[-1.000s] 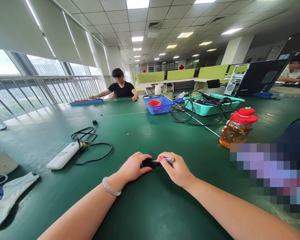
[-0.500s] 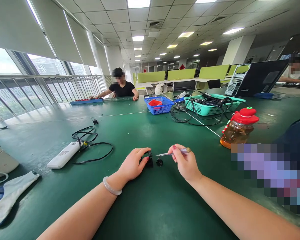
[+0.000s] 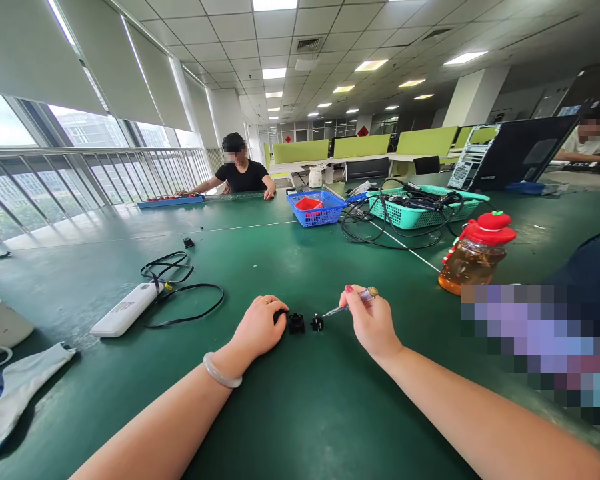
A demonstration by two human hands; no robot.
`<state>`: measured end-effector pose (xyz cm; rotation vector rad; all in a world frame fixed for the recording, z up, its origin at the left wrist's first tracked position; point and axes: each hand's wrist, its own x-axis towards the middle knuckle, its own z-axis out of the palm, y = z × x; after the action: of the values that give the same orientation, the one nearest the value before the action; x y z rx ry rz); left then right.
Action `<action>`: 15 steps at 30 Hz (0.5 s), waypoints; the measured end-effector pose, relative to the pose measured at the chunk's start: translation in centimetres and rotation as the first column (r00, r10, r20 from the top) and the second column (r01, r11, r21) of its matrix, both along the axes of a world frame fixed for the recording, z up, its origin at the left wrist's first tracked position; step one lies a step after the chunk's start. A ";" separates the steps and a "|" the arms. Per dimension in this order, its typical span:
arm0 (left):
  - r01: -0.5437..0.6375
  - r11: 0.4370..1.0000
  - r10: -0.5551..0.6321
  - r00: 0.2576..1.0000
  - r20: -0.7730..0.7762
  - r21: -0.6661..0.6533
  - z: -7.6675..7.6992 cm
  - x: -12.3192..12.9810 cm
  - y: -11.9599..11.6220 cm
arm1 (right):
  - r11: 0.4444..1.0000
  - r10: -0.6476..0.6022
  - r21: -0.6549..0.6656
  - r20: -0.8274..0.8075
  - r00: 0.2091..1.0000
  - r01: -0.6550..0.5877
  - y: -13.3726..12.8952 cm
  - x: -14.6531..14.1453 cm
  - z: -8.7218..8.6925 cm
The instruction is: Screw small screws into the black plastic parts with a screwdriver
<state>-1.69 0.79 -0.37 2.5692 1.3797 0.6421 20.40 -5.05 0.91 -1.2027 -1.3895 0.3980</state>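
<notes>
My right hand (image 3: 377,327) grips a slim screwdriver (image 3: 353,303) with a clear handle, pointing left and down. Its tip is at or just above a small round black part (image 3: 317,323) on the green table. Left of that part lies a squarish black piece (image 3: 297,324), apart from both hands. Beside it, my left hand (image 3: 261,327) rests on the table with its fingers curled. A dark piece (image 3: 279,315) shows between the thumb and fingers, mostly hidden by them.
A white power bank (image 3: 125,310) with a black cable lies at left, near a glove (image 3: 25,393). Behind are a blue basket (image 3: 320,217), a green basket (image 3: 410,219) with cables, and a red-lidded bottle (image 3: 475,260) at right. A person (image 3: 243,175) sits across the table.
My left hand has drawn back left from the squarish black piece, taking the dark piece along. The screwdriver tip has moved slightly right and lower, to the round black part.
</notes>
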 end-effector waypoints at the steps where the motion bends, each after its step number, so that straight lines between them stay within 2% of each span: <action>1: -0.002 1.000 0.002 1.000 0.001 0.001 0.1 0.0 0.0 | 1.000 -0.001 0.003 0.001 1.000 0.001 0.0 0.0 0.0; 4: -0.014 1.000 0.014 1.000 -0.015 0.000 0.5 0.2 -0.1 | 1.000 0.024 -0.001 -0.013 1.000 -0.024 0.1 -0.3 0.0; 7: -0.022 0.999 0.021 0.999 -0.027 -0.027 0.8 0.4 -0.6 | 0.992 0.120 -0.043 -0.020 0.993 -0.121 -0.1 -0.7 -0.1; 10: 0.036 0.998 -0.039 0.998 -0.050 -0.058 1.0 1.0 -1.7 | 0.980 0.191 -0.053 0.004 0.982 -0.191 -0.2 -0.9 -0.1; 15: 0.102 0.992 -0.113 0.982 -0.151 -0.080 0.9 2.2 -3.8 | 0.993 0.107 0.046 0.000 0.994 -0.107 -0.2 -0.3 0.0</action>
<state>0.48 -3.00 0.50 2.6624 1.2703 0.3744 20.07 -5.21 0.88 -1.0933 -1.4578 0.4400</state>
